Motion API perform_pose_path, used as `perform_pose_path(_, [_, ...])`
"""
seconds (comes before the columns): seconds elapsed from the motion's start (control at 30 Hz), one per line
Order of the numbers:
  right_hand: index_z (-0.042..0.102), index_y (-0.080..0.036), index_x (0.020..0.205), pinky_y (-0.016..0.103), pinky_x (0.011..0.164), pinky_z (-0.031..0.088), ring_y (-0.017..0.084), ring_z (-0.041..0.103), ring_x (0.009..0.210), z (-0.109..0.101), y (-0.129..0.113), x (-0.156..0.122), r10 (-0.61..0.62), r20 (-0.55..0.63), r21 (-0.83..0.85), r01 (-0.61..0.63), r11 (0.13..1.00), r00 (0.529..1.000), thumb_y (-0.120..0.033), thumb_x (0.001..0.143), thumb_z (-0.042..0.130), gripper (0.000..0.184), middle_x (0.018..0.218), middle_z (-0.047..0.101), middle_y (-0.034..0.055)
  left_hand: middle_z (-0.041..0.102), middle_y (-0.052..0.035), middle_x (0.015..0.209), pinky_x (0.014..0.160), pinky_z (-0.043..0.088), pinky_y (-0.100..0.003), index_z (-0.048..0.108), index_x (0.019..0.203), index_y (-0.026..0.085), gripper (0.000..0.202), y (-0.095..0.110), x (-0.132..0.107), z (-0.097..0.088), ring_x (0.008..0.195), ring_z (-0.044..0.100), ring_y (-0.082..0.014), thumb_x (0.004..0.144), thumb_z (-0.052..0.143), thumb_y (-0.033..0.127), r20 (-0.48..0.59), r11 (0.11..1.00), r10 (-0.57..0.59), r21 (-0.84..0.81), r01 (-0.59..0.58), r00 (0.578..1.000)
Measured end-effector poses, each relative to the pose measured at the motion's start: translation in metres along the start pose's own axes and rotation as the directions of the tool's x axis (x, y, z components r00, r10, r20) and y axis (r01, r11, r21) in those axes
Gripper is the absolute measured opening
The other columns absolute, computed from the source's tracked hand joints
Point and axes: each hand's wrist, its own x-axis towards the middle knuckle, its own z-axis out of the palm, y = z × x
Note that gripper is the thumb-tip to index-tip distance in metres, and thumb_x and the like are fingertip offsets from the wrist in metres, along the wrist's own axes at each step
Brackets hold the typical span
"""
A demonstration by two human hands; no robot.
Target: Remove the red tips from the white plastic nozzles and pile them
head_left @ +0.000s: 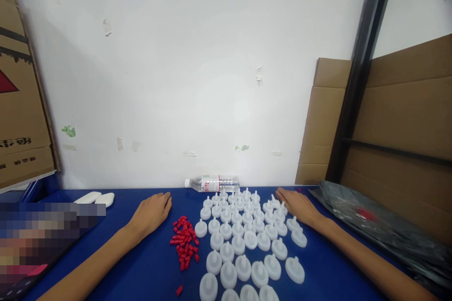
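Observation:
My left hand (151,212) lies palm down on the blue table (141,268), fingers stretched out, holding nothing, just left of a pile of several small red plastic pieces (184,242). My right hand (296,205) rests flat too, fingers extended, touching the far right edge of a field of several white plastic caps (243,240) that stand in rows between my arms. One stray red piece (179,290) lies near the front.
A clear water bottle (213,183) lies on its side against the white wall. Cardboard boxes stand at left (21,103) and right (399,117), with a black post (360,70). A dark plastic bag (381,225) lies at right. Two white objects (95,198) sit at left.

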Motion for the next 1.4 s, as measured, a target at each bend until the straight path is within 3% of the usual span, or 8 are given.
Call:
perform_pose_path(0.5, [0.057,-0.023,0.098,0.029,0.061,0.036,0.025,0.072,0.083,-0.0005,-0.0006,-0.0003,0.003,0.002,0.005,-0.003,1.0,1.0,-0.035,0.107,0.029,0.031,0.091,0.073,0.0073,0.067,-0.0077,0.118,0.088,0.058,-0.043,0.063,0.121,0.016,0.03,-0.0011,0.0013,0.0027,0.101,0.068,-0.0217,0.099,0.062,0.036,0.002,1.0,-0.001,0.007,0.001,1.0])
perform_pose_path(0.87, [0.056,-0.023,0.098,0.029,0.059,0.034,0.025,0.072,0.082,0.0008,0.0002,0.0004,-0.001,-0.001,-0.006,0.001,1.0,1.0,-0.034,0.108,0.03,0.03,0.092,0.074,0.0068,0.071,-0.0052,0.102,0.089,0.057,-0.043,0.065,0.113,0.014,0.026,-0.0006,0.0003,0.0005,0.095,0.07,-0.02,0.103,0.054,0.036,-0.018,1.0,0.008,-0.002,-0.008,1.0])
perform_pose_path(1.4, [0.057,-0.023,0.099,0.028,0.06,0.036,0.025,0.072,0.082,0.0052,0.0027,0.0018,0.001,0.001,-0.009,-0.001,1.0,1.0,-0.036,0.108,0.027,0.033,0.09,0.073,0.007,0.068,-0.007,0.114,0.087,0.058,-0.042,0.064,0.118,0.015,0.028,0.0013,-0.0006,-0.0009,0.098,0.068,-0.0208,0.099,0.062,0.036,0.012,1.0,-0.008,0.003,0.008,1.0])
